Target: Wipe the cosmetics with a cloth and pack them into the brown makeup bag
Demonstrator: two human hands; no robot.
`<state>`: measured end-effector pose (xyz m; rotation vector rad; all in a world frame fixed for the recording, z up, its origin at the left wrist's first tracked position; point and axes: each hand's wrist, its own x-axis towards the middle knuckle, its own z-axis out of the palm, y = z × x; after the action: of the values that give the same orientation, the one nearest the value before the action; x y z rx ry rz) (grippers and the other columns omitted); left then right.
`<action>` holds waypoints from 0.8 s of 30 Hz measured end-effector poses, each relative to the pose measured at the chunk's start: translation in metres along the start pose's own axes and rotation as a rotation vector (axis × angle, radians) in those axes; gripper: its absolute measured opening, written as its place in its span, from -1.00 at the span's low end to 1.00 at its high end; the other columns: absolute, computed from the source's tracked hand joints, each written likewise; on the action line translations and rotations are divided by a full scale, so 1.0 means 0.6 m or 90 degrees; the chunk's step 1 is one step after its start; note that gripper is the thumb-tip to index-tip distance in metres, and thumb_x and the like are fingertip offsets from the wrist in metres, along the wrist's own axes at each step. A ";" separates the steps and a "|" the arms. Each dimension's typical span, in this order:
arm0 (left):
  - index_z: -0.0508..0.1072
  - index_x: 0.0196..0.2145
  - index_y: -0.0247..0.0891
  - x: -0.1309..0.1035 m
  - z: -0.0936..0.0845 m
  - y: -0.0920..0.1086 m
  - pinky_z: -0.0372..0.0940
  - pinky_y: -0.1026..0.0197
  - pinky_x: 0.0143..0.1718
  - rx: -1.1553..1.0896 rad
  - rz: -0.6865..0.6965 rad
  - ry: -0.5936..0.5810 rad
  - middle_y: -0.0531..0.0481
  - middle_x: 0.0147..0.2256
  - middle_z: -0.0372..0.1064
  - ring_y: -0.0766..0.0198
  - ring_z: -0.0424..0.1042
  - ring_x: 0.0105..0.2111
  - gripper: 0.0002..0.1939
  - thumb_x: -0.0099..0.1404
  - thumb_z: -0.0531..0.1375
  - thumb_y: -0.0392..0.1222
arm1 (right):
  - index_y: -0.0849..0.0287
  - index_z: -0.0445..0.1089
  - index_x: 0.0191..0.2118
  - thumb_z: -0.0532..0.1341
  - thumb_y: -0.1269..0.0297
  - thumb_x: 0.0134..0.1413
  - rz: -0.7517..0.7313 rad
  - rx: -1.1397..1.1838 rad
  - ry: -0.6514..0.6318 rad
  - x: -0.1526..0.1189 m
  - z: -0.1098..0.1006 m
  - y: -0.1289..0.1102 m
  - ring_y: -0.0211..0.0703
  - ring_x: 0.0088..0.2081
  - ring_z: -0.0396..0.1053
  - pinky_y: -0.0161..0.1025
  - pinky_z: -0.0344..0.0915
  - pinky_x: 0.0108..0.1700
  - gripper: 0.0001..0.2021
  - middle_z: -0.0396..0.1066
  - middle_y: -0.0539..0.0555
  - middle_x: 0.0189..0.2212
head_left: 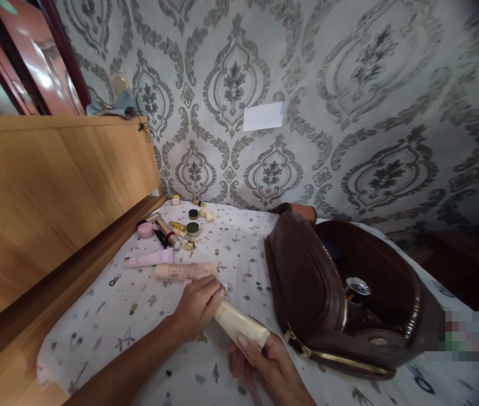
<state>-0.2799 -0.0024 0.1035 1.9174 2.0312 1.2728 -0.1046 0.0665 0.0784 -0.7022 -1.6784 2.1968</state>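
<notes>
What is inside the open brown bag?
Inside the bag, a dark item with a shiny silver round top shows. The rest is in shadow, hidden by the bag's walls.

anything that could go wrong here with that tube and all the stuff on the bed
1. Both hands grip the cream tube, left hand at its cap end; a squeeze could spill onto the printed sheet.
2. The small jars and lipsticks lie loose near the headboard and might roll off.
3. The brown bag gapes open; contents could tip out.

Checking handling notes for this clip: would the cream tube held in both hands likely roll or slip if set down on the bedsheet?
The cream tube looks round and smooth, so it might roll a little, though the soft sheet probably damps that. Its flat crimped end, near the right hand, likely stops a full roll.
</notes>
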 end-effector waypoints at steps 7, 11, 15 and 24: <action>0.20 -0.50 -0.19 0.014 -0.037 -0.006 0.13 0.21 -0.36 -0.017 -0.061 -0.019 0.03 -0.47 0.26 0.26 0.28 -0.44 -0.66 0.44 -0.06 -0.10 | 0.23 0.46 -0.27 0.28 -0.23 0.00 -0.038 0.022 0.006 0.011 -0.003 0.007 -0.27 -0.61 0.31 -0.36 0.18 -0.55 -0.47 0.38 0.00 -0.61; 0.25 -0.50 -0.20 0.007 -0.041 -0.010 0.17 0.22 -0.36 -0.021 -0.083 -0.017 0.04 -0.49 0.28 0.25 0.30 -0.45 -0.65 0.42 -0.05 -0.06 | 0.24 0.46 -0.25 0.24 -0.29 -0.02 -0.064 0.026 -0.021 0.004 0.004 0.000 -0.32 -0.66 0.22 -0.39 0.15 -0.60 -0.42 0.34 -0.03 -0.65; 0.48 -0.29 -0.20 -0.002 -0.040 -0.024 0.28 0.21 -0.26 -0.022 -0.109 -0.009 -0.02 -0.33 0.48 0.16 0.44 -0.30 -0.70 0.37 0.03 -0.01 | 0.26 0.45 -0.18 0.17 -0.25 0.08 -0.095 0.009 -0.002 -0.008 0.013 0.006 -0.40 -0.69 0.13 -0.45 0.09 -0.63 -0.43 0.32 -0.06 -0.64; 0.53 -0.39 0.20 0.000 -0.032 -0.061 0.46 -0.02 -0.30 0.014 -0.169 -0.029 0.24 -0.38 0.55 -0.01 0.52 -0.30 -0.80 0.25 0.11 0.14 | 0.13 0.45 0.07 0.28 0.16 0.08 -0.149 -0.232 -0.021 -0.015 -0.014 0.049 -0.18 -0.36 0.43 -0.39 0.29 -0.37 -0.58 0.51 0.05 -0.34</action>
<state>-0.3199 -0.0077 0.0944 1.6000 2.1929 1.1375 -0.0910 0.0607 0.0506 -0.5209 -2.0875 1.7734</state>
